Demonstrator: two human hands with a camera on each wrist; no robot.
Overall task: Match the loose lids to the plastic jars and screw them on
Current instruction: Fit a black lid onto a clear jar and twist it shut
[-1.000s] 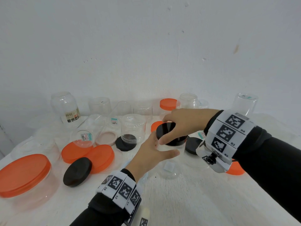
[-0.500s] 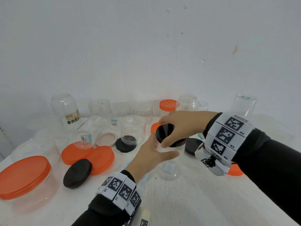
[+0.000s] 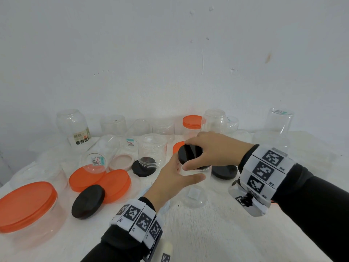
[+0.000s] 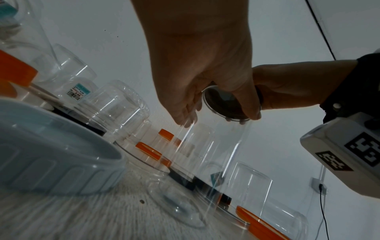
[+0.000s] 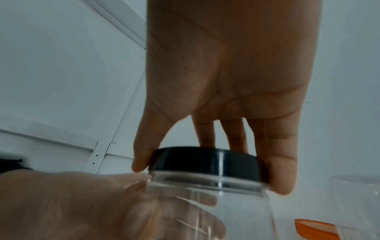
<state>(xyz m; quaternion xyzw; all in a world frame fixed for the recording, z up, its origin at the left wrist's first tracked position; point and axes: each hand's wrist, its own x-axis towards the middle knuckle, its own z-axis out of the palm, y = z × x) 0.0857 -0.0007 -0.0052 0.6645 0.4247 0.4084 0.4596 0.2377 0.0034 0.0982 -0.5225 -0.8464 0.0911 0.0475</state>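
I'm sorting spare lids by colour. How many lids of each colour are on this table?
black lids: 4
orange lids: 6
pink lid: 1
pale blue lid: 1
Total: 12

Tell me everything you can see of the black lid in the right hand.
The black lid is a round, flat-topped cap with a smooth, glossy side wall, plastic by its look. It sits level on the mouth of the upright clear jar, which stands on the white table. The right hand grips its rim from above, thumb one side, fingers the other. The left hand holds the jar just below. How far it is screwed on cannot be told.
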